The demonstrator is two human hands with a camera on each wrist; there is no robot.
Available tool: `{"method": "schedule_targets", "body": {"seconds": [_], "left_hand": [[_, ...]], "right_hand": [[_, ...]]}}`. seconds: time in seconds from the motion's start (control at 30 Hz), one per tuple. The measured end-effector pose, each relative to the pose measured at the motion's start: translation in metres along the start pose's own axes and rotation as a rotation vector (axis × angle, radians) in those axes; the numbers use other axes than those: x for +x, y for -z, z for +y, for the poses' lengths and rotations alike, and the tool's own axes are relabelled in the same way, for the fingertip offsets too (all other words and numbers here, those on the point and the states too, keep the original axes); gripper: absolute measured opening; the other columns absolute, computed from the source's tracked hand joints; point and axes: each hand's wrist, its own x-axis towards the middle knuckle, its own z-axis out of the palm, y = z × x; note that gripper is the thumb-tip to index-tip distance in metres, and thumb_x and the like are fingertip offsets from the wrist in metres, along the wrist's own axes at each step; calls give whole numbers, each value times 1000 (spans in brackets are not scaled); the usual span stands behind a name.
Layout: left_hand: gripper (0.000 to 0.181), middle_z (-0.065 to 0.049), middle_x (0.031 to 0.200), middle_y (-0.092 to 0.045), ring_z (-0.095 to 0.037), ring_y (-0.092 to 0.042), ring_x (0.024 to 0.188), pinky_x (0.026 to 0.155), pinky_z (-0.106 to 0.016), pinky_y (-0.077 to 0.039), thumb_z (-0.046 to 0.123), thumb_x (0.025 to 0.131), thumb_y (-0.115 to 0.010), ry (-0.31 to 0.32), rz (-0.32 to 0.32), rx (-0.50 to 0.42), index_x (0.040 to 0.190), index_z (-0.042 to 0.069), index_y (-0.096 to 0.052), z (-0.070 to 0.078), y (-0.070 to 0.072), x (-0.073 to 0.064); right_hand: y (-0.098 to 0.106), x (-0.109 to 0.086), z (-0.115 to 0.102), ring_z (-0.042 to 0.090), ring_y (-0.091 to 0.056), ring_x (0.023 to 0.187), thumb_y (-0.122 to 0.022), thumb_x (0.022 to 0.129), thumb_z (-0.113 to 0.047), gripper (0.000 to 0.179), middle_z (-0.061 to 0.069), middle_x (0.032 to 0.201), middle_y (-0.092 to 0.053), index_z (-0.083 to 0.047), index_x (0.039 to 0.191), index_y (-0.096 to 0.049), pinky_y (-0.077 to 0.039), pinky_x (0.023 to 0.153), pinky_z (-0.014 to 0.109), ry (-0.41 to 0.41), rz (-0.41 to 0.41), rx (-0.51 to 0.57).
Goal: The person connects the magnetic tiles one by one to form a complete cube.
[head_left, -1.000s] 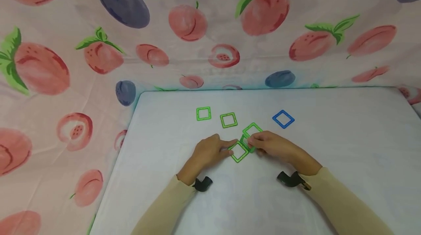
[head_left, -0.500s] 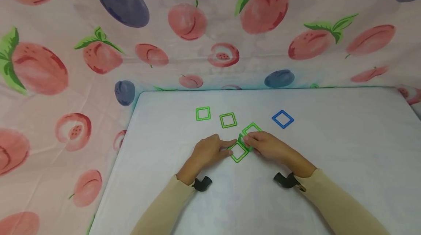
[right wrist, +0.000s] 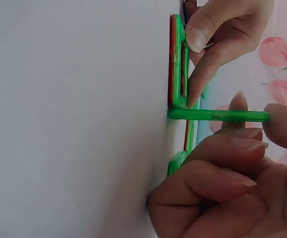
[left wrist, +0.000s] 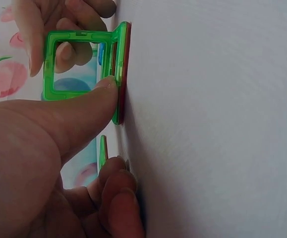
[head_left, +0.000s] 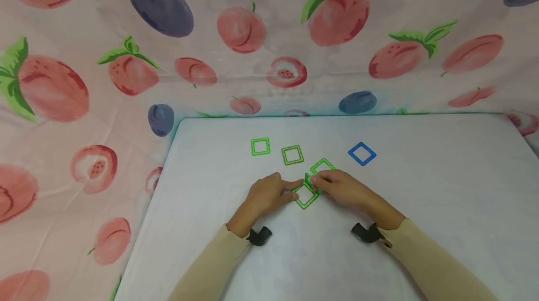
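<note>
A green see-through square magnetic tile [head_left: 311, 201] lies flat on the table, its underside red in both wrist views. My left hand [head_left: 267, 193] grips it, the thumb on one edge and the index finger at another. From its far edge a second green square tile [left wrist: 49, 64] stands upright, at about a right angle to the flat one. My right hand [head_left: 347, 191] pinches this upright tile, thumb at its top edge and fingers behind it. Just beyond the right hand lies another green tile [head_left: 317, 163], partly hidden by the fingers.
Farther back on the white table [head_left: 442, 198] are a green square tile [head_left: 260, 153] and a darker green one [head_left: 294, 162]. A blue square tile [head_left: 355, 159] lies at the right. Fruit-patterned fabric [head_left: 252, 71] hangs behind the table and along its left side.
The right hand has shifted slightly left, tipping the held tile to a steeper stand against the flat one. The left hand has kept its place.
</note>
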Motion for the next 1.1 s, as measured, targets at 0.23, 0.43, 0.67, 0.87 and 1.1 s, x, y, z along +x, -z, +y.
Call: {"method": "schedule_targets", "body": {"seconds": [0.23,0.43,0.67,0.87,1.1], "left_hand": [[45,-4,90,-57,-13,-40,66,54,-27,-35,43,95,-71,0,3,2,138,43,-61,2,0,0],[45,-2,89,-56,-13,-41,68,55,-27,-36,44,95,-71,6,-4,-10,139,44,-60,2,3,1],[55,1,77,-54,-12,-49,66,63,-28,-41,44,99,-66,-25,-77,-240,151,42,-47,-20,13,5],[47,1,78,-56,-12,-53,62,70,-28,-47,43,106,-54,-67,-177,-504,152,42,-47,-36,18,9],[39,-8,102,-65,-16,-58,73,69,-26,-52,39,109,-48,-144,-187,-633,142,23,-63,-34,14,15]], "right_hand": [[8,-7,3,20,-57,92,-57,104,-43,33,3,99,-68,-13,104,-72,-44,75,33,40,23,-27],[14,-9,7,19,-57,94,-60,104,-38,28,2,98,-69,-13,102,-73,-45,80,32,112,18,-55],[14,-6,3,16,-58,89,-58,105,-38,26,-1,95,-70,-17,105,-74,-48,79,30,184,64,-130],[15,1,-3,15,-57,84,-56,106,-34,24,-1,91,-70,-17,104,-73,-47,74,29,240,61,-197],[16,8,-8,15,-57,88,-56,107,-32,23,-2,94,-71,-19,108,-75,-47,78,30,265,25,-194]]}}
